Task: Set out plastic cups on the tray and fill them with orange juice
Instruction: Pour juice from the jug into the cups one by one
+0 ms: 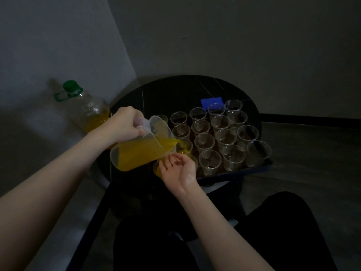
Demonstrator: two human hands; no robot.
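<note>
Head view, your left hand (pixel 125 124) fingers curled round the clear plastic jug (pixel 140 147), tipped, pouring orange juice into a near-left clear cup (pixel 184 146), your right hand (pixel 179 169) fingers relaxed, holding nothing, beside it, dark blue tray (pixel 234 174) on the round black counter (pixel 175 90).

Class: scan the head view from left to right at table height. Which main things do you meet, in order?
Large bottle with green cap → left hand gripping the tilted jug of orange juice → right hand, palm up → empty plastic cups on the tray.
</note>
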